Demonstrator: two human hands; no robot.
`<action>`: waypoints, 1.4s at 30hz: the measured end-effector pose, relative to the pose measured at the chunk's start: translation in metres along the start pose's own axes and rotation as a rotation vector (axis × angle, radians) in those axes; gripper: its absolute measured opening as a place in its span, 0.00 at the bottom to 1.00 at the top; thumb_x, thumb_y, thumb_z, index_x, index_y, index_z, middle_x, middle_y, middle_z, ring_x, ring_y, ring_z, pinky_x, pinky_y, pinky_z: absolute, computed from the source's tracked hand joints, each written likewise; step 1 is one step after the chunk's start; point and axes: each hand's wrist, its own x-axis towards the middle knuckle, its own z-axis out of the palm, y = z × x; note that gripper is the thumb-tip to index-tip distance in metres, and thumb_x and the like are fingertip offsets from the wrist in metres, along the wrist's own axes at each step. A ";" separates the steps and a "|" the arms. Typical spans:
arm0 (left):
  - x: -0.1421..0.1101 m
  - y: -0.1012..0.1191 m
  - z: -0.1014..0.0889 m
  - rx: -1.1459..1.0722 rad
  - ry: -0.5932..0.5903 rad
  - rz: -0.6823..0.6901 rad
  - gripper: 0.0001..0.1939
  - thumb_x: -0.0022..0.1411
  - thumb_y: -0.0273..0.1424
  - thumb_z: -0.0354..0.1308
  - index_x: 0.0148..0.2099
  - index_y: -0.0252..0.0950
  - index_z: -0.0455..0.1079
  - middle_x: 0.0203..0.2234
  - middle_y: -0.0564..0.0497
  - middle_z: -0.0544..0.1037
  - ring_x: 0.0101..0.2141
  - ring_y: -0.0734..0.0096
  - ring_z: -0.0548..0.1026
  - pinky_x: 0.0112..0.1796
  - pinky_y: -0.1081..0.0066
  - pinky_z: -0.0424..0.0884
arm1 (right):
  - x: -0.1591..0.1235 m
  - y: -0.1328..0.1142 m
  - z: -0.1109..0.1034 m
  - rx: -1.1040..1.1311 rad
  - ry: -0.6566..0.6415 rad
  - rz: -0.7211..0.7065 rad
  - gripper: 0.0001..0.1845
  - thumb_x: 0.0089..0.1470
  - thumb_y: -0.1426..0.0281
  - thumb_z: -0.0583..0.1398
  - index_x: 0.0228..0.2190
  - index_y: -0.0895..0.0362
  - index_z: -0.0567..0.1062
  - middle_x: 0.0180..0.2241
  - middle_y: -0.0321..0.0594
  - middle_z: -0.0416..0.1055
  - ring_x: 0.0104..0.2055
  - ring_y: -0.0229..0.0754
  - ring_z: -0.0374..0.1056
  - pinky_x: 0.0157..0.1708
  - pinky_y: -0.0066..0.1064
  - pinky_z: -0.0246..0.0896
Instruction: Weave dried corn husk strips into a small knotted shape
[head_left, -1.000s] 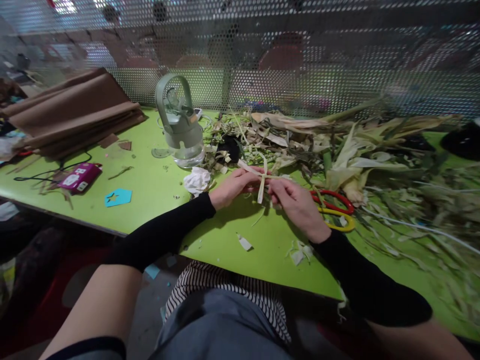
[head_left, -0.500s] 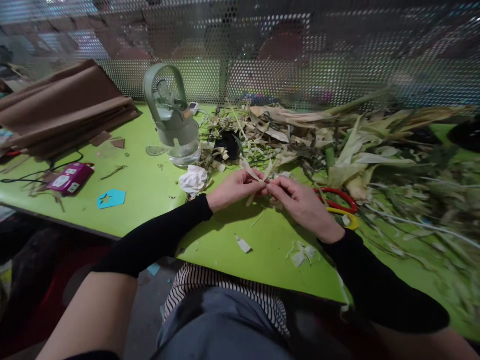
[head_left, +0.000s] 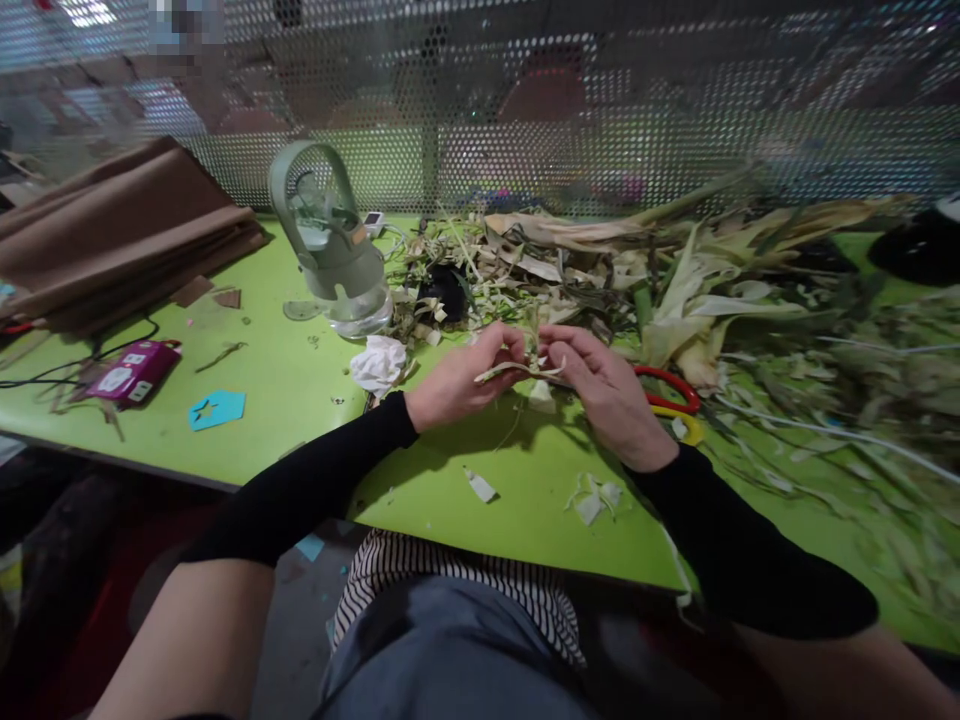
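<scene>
Between my two hands, just above the green table (head_left: 442,480), is a small piece made of pale corn husk strips (head_left: 525,368), with several ends sticking out. My left hand (head_left: 469,375) is closed on its left side, thumb and fingers pinched together. From the other side my right hand (head_left: 604,385) grips it with bent fingers; its fingertips are partly hidden behind the strips. Scissors with red and yellow handles (head_left: 670,388) lie right beside my right hand, partly covered by it. Husk scraps (head_left: 480,486) lie on the table in front of my hands.
A heap of corn husks (head_left: 570,260) spreads along the back and right. Behind my left hand stand a crumpled tissue (head_left: 379,364) and a water bottle (head_left: 341,265). Further left are a purple power strip (head_left: 136,372), a blue paper tag (head_left: 217,410) and folded brown material (head_left: 127,230).
The husk piece has turned in my fingers: a strip now lies sideways across it and another end hangs down. My hands have moved slightly apart, and the view has shifted a little.
</scene>
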 end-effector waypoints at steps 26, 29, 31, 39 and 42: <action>0.002 0.024 0.009 -0.854 0.222 -0.663 0.08 0.66 0.24 0.65 0.41 0.33 0.67 0.28 0.58 0.78 0.28 0.83 0.76 0.41 0.74 0.74 | -0.006 -0.004 0.001 -0.740 -0.039 -0.730 0.10 0.68 0.69 0.59 0.47 0.49 0.80 0.42 0.45 0.80 0.43 0.52 0.73 0.41 0.45 0.67; 0.002 0.025 0.010 -0.816 0.191 -0.653 0.08 0.66 0.24 0.65 0.40 0.34 0.66 0.28 0.58 0.77 0.28 0.82 0.76 0.39 0.74 0.73 | -0.006 -0.005 0.001 -0.625 -0.075 -0.660 0.08 0.68 0.68 0.60 0.42 0.47 0.81 0.40 0.43 0.81 0.42 0.52 0.74 0.43 0.46 0.68; 0.002 0.025 0.010 -0.789 0.178 -0.649 0.09 0.65 0.25 0.65 0.41 0.35 0.66 0.28 0.58 0.77 0.29 0.80 0.77 0.39 0.73 0.73 | -0.007 -0.006 0.001 -0.551 -0.067 -0.608 0.07 0.66 0.68 0.61 0.38 0.47 0.80 0.40 0.43 0.80 0.43 0.53 0.74 0.43 0.47 0.68; 0.004 0.020 0.009 -0.889 0.164 -0.637 0.13 0.64 0.19 0.63 0.48 0.35 0.68 0.32 0.55 0.81 0.33 0.77 0.80 0.48 0.67 0.77 | -0.005 -0.005 0.000 -0.499 0.024 -0.582 0.07 0.63 0.73 0.61 0.38 0.49 0.79 0.40 0.46 0.78 0.46 0.55 0.74 0.45 0.49 0.70; 0.003 0.019 0.010 -0.872 0.162 -0.594 0.12 0.64 0.24 0.66 0.47 0.35 0.68 0.32 0.55 0.81 0.34 0.77 0.80 0.48 0.68 0.77 | -0.005 -0.007 0.001 -0.483 0.025 -0.522 0.09 0.63 0.72 0.60 0.37 0.47 0.80 0.41 0.44 0.78 0.46 0.56 0.75 0.46 0.52 0.70</action>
